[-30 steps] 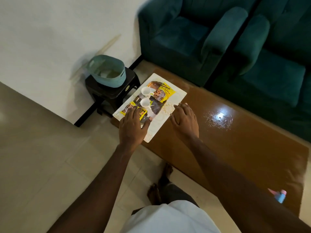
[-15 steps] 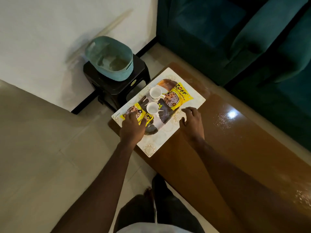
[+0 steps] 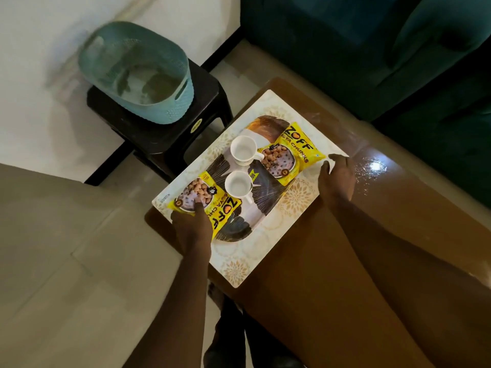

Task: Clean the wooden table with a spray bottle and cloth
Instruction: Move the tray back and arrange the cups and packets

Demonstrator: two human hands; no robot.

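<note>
Left hand (image 3: 192,224) first: its grip is closed on the near short edge of the serving tray (image 3: 247,251), thumb down on top, right on a yellow ZOFF soya chunks packet (image 3: 224,211). Right hand (image 3: 336,179) across the way: fingers curled tight at the tray's far-right corner, grip closed on the rim there. Whether those fingers reach underneath, I cannot tell.

On the tray, two white cups in the middle, one (image 3: 243,150) farther out, one (image 3: 237,183) closer in, both upright and mouths up. A second ZOFF packet (image 3: 289,155) lies flat beside the farther cup, toward the right hand.

Now the wooden table (image 3: 414,197), brown and glossy, with a bright glare just beyond the right hand. Its long axis runs from the upper left of the view down to the lower right, and the tray sits at its upper-left end. The tray's long side lies along that end edge, so tray and table are crosswise to each other.

Off that end of the table: a black stool (image 3: 170,139) on the tiled floor (image 3: 66,235), carrying a teal plastic basket (image 3: 164,112). Along the table's far long edge, a dark teal sofa (image 3: 345,49).
</note>
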